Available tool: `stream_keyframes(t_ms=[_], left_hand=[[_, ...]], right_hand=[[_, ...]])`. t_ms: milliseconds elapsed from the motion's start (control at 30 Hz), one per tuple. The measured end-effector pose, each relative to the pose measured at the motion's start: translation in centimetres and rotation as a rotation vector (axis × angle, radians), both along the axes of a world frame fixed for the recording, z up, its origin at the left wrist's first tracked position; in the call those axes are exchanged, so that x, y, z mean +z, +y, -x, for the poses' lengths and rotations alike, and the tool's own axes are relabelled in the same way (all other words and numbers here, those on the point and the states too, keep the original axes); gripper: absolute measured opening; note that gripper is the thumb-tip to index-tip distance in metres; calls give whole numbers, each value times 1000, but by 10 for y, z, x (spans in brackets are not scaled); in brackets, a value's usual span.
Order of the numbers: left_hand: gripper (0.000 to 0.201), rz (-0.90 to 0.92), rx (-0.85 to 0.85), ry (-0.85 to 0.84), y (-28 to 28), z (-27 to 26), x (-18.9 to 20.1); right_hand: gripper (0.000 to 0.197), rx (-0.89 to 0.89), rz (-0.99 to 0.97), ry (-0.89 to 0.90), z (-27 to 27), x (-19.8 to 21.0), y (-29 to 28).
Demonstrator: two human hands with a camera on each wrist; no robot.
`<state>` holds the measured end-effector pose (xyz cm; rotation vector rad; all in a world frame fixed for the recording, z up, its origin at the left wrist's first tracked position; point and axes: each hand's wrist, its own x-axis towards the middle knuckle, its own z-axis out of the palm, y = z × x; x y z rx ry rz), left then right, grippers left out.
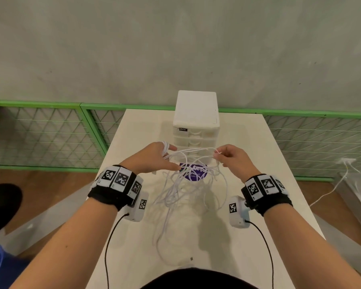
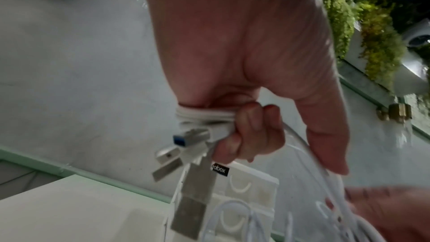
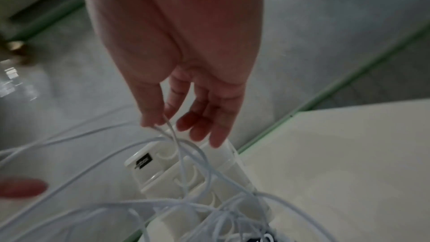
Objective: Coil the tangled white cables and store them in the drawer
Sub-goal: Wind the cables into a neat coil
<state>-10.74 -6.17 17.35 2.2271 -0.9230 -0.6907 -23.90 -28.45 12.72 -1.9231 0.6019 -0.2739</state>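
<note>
A tangle of thin white cables (image 1: 188, 184) hangs between both hands above the white table (image 1: 269, 184) and trails toward me. My left hand (image 1: 158, 157) has several turns of cable (image 2: 204, 117) wound round its curled fingers, with metal USB plugs (image 2: 190, 136) sticking out below. My right hand (image 1: 230, 156) pinches one strand (image 3: 166, 124) between thumb and forefinger while its other fingers hang loose. Just behind the hands stands the white drawer unit (image 1: 196, 119), its drawers closed (image 3: 186, 172).
A purple round sticker (image 1: 194, 174) lies on the table under the cables. A green wire fence (image 1: 50, 134) runs behind the table. Another white cord (image 1: 331, 188) hangs off to the right. A black shoe (image 1: 2, 205) rests on the floor at left.
</note>
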Motion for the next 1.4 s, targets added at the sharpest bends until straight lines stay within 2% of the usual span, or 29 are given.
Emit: stream_keyframes(t_ms=[100, 167, 200, 267, 300, 333, 433, 533, 633, 767, 833, 900, 933, 967, 1033, 1100, 1233, 1400], left_hand=[[57, 39, -22, 50, 0, 0, 9], [54, 49, -60, 49, -4, 2, 15], [48, 59, -78, 28, -8, 4, 18], [29, 103, -104, -41, -18, 11, 22], [24, 133, -112, -94, -23, 14, 25], [25, 162, -114, -154, -27, 17, 29], [30, 246, -124, -349, -35, 22, 42], [27, 290, -70, -488, -32, 21, 53], [29, 303, -6, -536, -26, 18, 49], [28, 331, 98, -517, -23, 20, 49], [26, 375, 142, -474, -23, 19, 53], [25, 408, 166, -406, -22, 16, 58], [25, 400, 154, -389, -22, 16, 60], [25, 390, 135, -383, -22, 16, 61], [25, 393, 113, -377, -24, 17, 62], [24, 413, 100, -360, -29, 21, 61], [22, 473, 69, -302, -41, 34, 62], [21, 647, 180, -269, -35, 25, 78]], right_hand=[[18, -105, 16, -56, 6, 2, -4], [27, -82, 34, -174, 6, 14, 6], [31, -25, 23, -219, 6, 23, 15], [54, 142, 23, -226, 2, 38, 36], [64, 210, 42, -203, -2, 42, 47], [67, 250, 67, -195, -5, 42, 56], [34, 198, 128, -197, -16, 28, 68], [10, 150, 50, -117, -15, 10, 59], [9, 143, 131, -9, -11, -3, 45], [14, 95, 347, 134, -11, -14, 34], [30, 38, 380, 150, -8, -17, 27], [62, -34, 382, 62, -4, -14, 23], [67, -98, 423, -47, -2, -12, 21], [63, -164, 482, -182, 0, -10, 21], [42, -198, 579, -406, 1, -7, 24], [27, -73, 497, -473, -2, -2, 33], [20, 121, 161, -298, -11, -1, 55], [11, 208, 153, 75, -8, -17, 49]])
